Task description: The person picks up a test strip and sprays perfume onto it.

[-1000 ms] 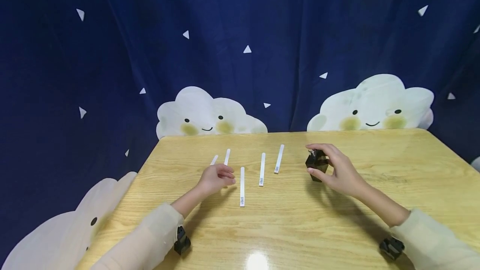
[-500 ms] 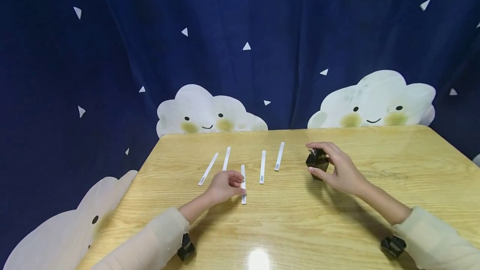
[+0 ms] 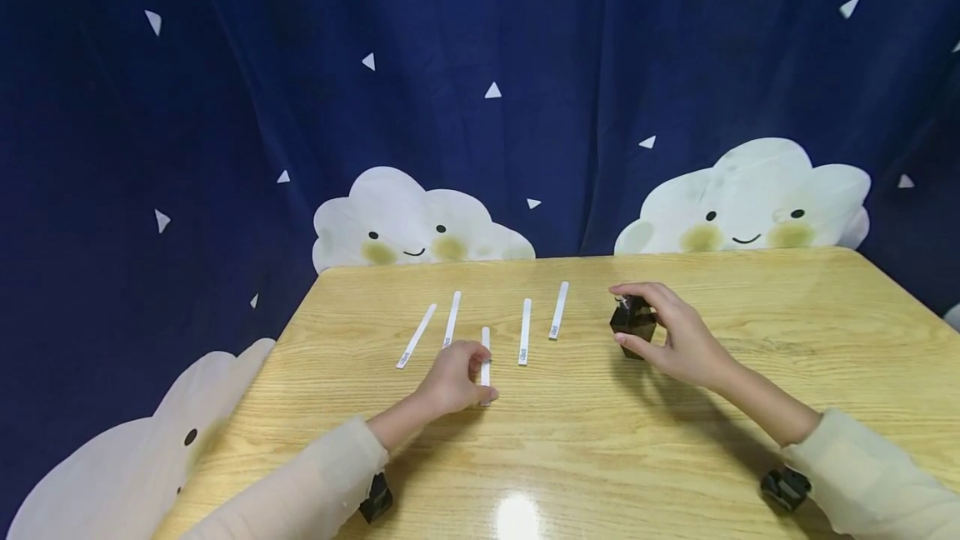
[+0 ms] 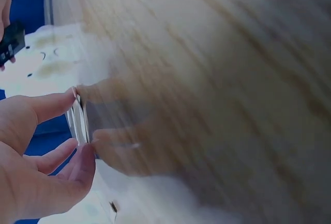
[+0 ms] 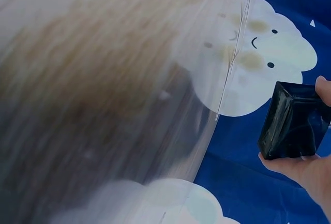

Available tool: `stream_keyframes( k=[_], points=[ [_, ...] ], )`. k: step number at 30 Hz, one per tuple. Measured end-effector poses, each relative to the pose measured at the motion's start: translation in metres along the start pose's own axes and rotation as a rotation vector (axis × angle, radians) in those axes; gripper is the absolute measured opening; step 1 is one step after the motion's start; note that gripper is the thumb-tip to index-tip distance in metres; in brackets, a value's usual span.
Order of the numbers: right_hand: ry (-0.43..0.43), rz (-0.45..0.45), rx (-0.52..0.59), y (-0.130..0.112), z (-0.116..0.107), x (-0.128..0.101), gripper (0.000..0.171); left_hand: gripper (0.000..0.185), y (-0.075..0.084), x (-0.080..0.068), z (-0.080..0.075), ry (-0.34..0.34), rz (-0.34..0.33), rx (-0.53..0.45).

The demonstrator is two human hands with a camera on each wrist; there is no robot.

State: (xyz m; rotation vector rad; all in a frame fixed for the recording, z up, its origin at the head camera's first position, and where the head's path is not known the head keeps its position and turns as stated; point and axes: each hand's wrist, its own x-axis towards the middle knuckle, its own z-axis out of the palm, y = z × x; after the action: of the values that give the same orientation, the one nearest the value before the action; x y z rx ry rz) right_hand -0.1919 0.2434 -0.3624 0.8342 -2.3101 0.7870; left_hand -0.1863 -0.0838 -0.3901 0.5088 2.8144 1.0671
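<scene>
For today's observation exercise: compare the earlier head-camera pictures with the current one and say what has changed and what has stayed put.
The left hand moved toward the person and rightward, from beside the leftmost strips onto the middle white strip, whose near end it now pinches. The other four strips did not shift on the table. The right hand kept gripping the dark bottle in the same place.

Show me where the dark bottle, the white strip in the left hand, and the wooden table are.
dark bottle [image 3: 633, 325], head view, on its dark front face.
white strip [image 3: 485, 357], head view, on the part above the fingers.
wooden table [image 3: 787, 307], head view, on bare top at right.
</scene>
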Motion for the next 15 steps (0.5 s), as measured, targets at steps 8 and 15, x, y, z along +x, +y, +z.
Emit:
stream_keyframes(
  k=[8, 15],
  points=[
    [-0.006, -0.001, 0.003, 0.000, 0.000, -0.001, 0.063, 0.046, -0.014, -0.004, -0.012, -0.006, -0.015, -0.067],
    [-0.012, -0.006, 0.008, 0.000, -0.001, -0.001, 0.065, 0.044, -0.025, -0.008, -0.022, -0.022, -0.009, -0.112]
  ],
)
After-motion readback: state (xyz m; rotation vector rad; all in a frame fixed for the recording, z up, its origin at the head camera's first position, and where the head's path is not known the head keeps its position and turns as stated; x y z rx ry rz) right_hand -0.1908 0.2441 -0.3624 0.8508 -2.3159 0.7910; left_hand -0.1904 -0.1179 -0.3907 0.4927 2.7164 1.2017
